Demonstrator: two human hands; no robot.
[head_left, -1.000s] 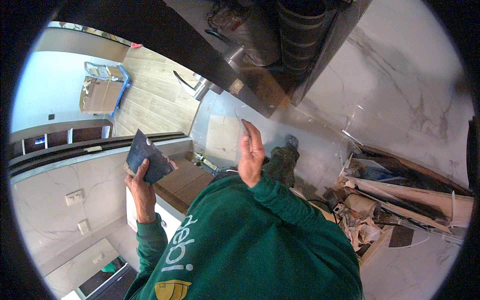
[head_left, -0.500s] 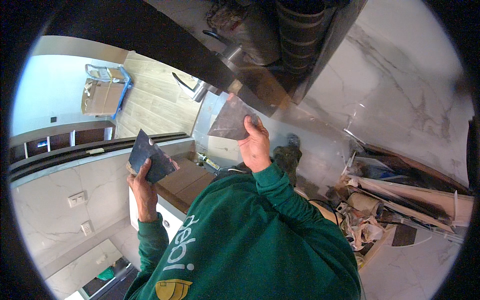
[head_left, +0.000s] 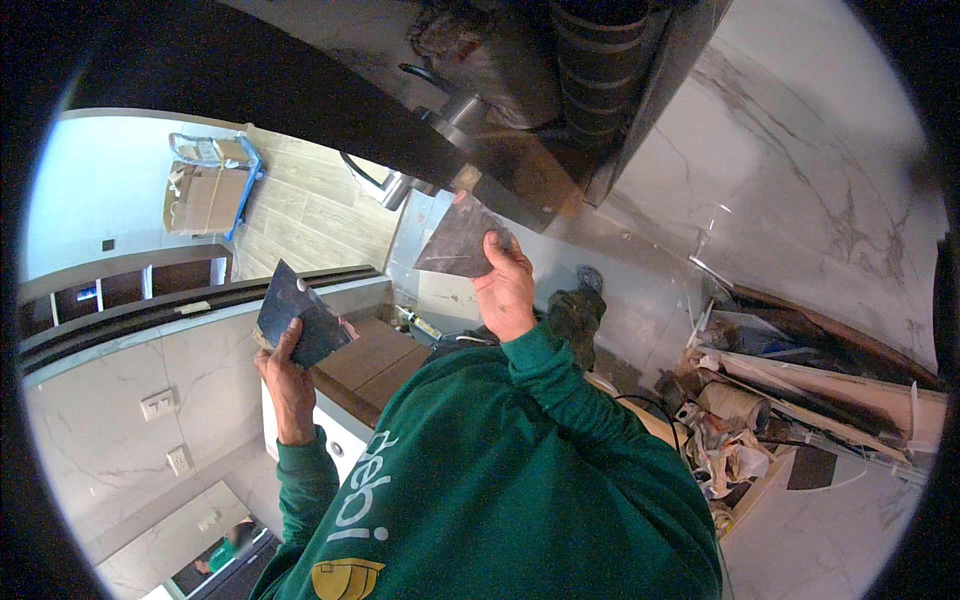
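My left hand (head_left: 288,385) grips a dark blue-grey flat sheet (head_left: 297,318) by its lower edge, thumb on the face turned up. The sheet has a small pale spot and pinkish marks along one edge. Higher and to the right, my right hand (head_left: 505,285) pinches a grey-brown flat sheet (head_left: 462,240) between thumb and fingers at its right side. This one looks scuffed, with a pink patch at its top corner. The two sheets are apart from each other. What material they are made of I cannot tell.
A brown cardboard box (head_left: 365,365) stands just right of my left hand, with a sealant tube (head_left: 420,322) beyond it. Steel door handles (head_left: 400,188) project ahead. Scrap boards (head_left: 810,395) and crumpled debris (head_left: 725,450) lie at right. A boxed load with blue edging (head_left: 210,195) stands farther left.
Both hands stay nearly in place, still holding their sheets. The dark door edge at upper left looks slightly shifted. A green-clad figure shows more in the dark panel at lower left.
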